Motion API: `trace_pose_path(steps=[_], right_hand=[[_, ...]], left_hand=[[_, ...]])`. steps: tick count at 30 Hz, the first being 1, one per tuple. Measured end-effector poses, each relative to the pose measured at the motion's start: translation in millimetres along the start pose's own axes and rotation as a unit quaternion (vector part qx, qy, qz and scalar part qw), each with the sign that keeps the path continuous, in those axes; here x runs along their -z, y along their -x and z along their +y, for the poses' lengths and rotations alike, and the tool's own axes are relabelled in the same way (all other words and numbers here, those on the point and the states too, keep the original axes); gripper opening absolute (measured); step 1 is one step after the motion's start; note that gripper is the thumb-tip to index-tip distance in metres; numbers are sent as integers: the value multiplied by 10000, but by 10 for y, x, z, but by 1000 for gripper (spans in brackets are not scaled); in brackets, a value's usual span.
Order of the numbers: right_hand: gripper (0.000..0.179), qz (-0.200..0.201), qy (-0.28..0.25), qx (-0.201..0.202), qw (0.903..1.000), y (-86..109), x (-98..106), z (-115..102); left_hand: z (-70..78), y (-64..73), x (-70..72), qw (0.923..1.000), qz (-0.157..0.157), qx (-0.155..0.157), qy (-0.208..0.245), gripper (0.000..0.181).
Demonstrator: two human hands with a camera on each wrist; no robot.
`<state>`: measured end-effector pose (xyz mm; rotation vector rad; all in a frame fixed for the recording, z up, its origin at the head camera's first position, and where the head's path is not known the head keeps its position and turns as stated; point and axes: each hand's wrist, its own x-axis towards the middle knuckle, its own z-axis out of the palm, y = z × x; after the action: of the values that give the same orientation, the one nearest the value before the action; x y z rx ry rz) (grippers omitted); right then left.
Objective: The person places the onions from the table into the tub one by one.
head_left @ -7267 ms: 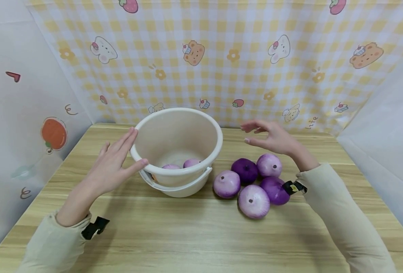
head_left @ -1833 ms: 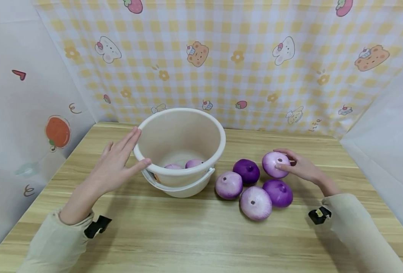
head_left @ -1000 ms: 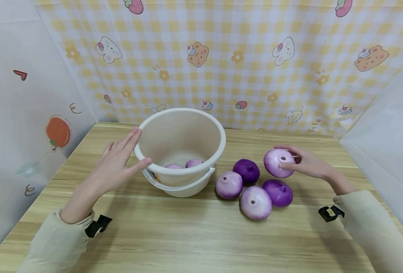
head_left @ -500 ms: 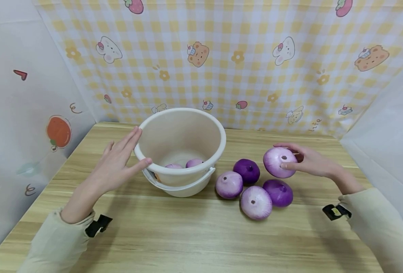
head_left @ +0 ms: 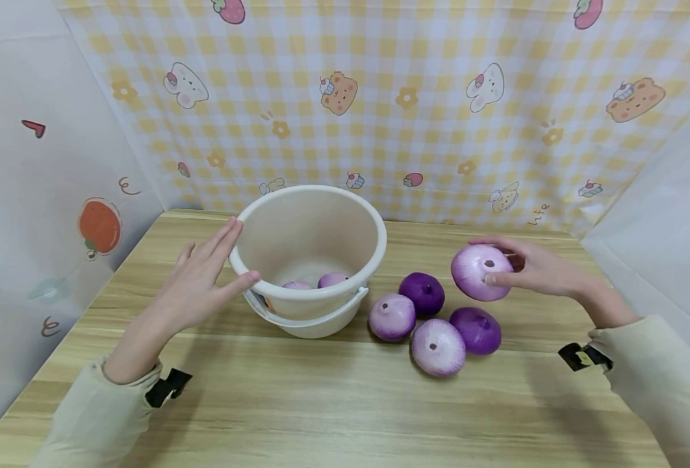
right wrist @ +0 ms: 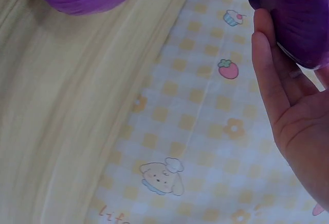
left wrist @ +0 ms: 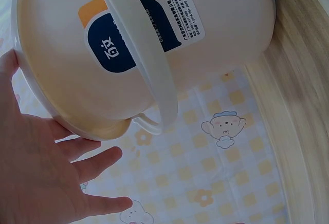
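Note:
My right hand [head_left: 535,266] grips a pale purple onion [head_left: 475,273] and holds it above the table, right of the bucket. In the right wrist view the fingers of the right hand [right wrist: 303,111] curl under the onion's dark purple side [right wrist: 300,18]. With fingers spread, my left hand [head_left: 195,279] rests against the left rim of a cream bucket [head_left: 316,305]. The left wrist view has the left hand [left wrist: 41,167] at the rim, near the bucket's label [left wrist: 121,44]. Two purple onions [head_left: 332,279] show inside the bucket, partly hidden by its front wall.
Right of the bucket, several onions lie grouped on the wooden table [head_left: 333,409]: a dark one [head_left: 421,293], two pale ones [head_left: 392,317] and a bright purple one [head_left: 476,331]. The bucket's handle [head_left: 316,320] hangs down in front. A checked cloth [head_left: 368,130] stands behind.
My right hand, empty at first beside the bucket, took hold of the rear right onion and raised it off the table, away from the group. The left hand stayed at the rim.

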<state>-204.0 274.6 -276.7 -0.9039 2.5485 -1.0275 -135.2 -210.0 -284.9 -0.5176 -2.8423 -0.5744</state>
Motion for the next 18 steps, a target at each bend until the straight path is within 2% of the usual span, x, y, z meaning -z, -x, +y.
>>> trace_pose_path(steps=[6, 14, 18], right_hand=[[52, 56, 199, 26, 9998, -6, 53, -92], [53, 67, 330, 291, 9990, -49, 149, -205], [55, 39, 519, 180, 9985, -64, 200, -277]], left_hand=[[0, 0, -1, 10000, 9, 7, 3, 78], [7, 1, 4, 10000, 19, 7, 37, 78], [5, 2, 2, 10000, 21, 0, 42, 78]])
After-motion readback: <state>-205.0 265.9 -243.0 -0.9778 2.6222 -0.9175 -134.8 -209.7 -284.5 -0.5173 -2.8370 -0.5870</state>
